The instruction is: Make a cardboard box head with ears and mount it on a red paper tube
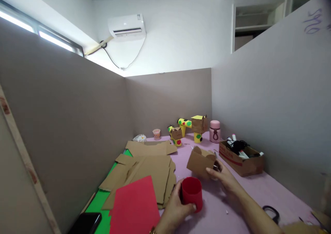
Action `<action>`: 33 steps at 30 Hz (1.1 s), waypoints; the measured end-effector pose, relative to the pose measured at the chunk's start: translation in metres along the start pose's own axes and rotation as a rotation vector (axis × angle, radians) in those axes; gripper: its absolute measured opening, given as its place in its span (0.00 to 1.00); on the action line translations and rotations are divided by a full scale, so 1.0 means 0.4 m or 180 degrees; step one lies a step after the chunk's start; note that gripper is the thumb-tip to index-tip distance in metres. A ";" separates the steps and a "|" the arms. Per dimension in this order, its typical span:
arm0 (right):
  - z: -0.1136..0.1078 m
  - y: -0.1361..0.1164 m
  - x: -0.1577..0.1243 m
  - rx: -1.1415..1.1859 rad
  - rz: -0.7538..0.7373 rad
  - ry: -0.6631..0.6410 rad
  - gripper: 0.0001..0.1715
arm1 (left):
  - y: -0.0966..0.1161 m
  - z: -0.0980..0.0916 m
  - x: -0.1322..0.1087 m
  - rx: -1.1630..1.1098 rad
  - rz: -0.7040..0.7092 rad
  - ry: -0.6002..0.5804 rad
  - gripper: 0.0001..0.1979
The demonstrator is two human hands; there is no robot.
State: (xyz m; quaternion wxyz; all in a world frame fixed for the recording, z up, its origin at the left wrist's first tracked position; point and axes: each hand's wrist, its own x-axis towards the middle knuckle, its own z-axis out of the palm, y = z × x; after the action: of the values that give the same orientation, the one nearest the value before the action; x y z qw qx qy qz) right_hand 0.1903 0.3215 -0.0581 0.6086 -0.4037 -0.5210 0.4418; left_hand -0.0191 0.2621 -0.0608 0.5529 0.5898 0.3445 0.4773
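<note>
My left hand (176, 206) is closed around a red paper-covered cylinder (192, 192), hollow at its upper end, low over the table. In my right hand (223, 175) is a folded cardboard box (198, 162) with rounded flaps on top, pinched at its right side. Something thin and shiny shows by my right fingers, too small to name. The box is behind the red cylinder, a little apart from it. A sheet of red paper (134, 206) lies left of my left hand, on top of flat cardboard pieces (150, 172).
Yellow spotted cardboard animals (198, 127) stand at the back beside a pink bottle (215, 132). An open carton (240, 165) of markers and black cord is at right. Scissors (271, 213) lie front right, a phone (86, 223) front left. A paper cup (156, 134) stands far back.
</note>
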 end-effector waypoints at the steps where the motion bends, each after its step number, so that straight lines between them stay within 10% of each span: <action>1: -0.007 -0.019 -0.003 0.0074 -0.0009 -0.0062 0.46 | -0.002 -0.001 0.001 -0.0015 0.0021 0.0003 0.34; 11: -0.011 -0.163 -0.053 0.0342 0.0075 -0.1084 0.46 | -0.015 -0.006 0.010 -0.0185 -0.0061 -0.0200 0.37; 33: 0.008 -0.137 -0.040 0.0675 0.0312 -0.1705 0.50 | 0.017 0.013 0.009 0.0276 -0.0140 0.0189 0.37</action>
State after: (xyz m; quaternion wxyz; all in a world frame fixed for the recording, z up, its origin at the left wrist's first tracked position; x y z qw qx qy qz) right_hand 0.1927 0.2906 -0.0099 0.4662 -0.2315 -0.5939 0.6135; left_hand -0.0139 0.2627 -0.0530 0.5267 0.5911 0.3939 0.4669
